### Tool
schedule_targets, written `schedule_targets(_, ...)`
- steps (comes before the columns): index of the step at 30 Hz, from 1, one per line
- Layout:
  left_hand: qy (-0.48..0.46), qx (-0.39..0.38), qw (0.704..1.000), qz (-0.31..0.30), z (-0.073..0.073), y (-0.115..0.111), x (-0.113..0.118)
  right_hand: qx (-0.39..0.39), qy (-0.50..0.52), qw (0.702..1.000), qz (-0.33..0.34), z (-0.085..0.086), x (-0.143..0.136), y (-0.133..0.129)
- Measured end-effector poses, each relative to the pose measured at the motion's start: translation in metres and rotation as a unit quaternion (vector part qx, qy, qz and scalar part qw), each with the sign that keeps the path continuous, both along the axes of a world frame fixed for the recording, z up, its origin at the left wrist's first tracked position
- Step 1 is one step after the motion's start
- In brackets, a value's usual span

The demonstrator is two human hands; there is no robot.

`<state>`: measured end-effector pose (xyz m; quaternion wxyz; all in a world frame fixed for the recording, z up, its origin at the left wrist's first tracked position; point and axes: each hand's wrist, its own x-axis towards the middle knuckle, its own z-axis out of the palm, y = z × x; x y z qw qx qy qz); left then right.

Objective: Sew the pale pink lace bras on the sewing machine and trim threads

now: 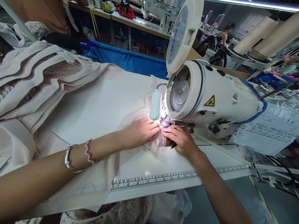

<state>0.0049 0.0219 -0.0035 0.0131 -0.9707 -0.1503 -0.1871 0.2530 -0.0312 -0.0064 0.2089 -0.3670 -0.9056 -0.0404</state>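
Note:
Pale pink lace fabric (154, 145) lies beneath the needle area of a white sewing machine (205, 93). My left hand (140, 132) presses on the lace just left of the needle, its fingers bent and close together. From the other side, my right hand (181, 138) grips the edge of the same fabric with its fingertips. A black pointed tip (173, 145) sticks out below my right palm; the rest of it is hidden. A small pale green lamp (155, 105) shines on the stitching spot, and the fingers cover part of the fabric there.
Stacked pale garment pieces with lace (42, 71) cover the table's left side. A printed ruler (158, 179) runs along the front edge of the white table (93, 102). Behind are a blue cloth bin (130, 60) and another sewing machine (161, 15). A written sheet (268, 127) hangs at right.

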Motion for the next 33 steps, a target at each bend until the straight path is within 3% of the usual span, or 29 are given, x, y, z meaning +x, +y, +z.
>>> schedule_targets(9, 0.003, 0.020, 0.998, 0.052, -0.0012, -0.0032, 0.0013, 0.029, 0.009, 1.000, 0.005, 0.0005, -0.0017, 0.0007)
schedule_targets(15, -0.017, 0.032, 0.999, -0.006, -0.0011, -0.0021, 0.0003, 0.034, 0.026, 0.999, 0.025, 0.0015, -0.0036, 0.0007)
schedule_targets(26, 0.011, 0.043, 0.996, 0.071, -0.0044, -0.0045, 0.0033, 0.038, 0.005, 0.999, 0.011, 0.0035, -0.0048, -0.0006)
schedule_targets(33, -0.010, 0.034, 0.999, 0.020, 0.0034, -0.0065, 0.0012, 0.041, 0.017, 0.999, 0.002, 0.0045, -0.0081, -0.0012)
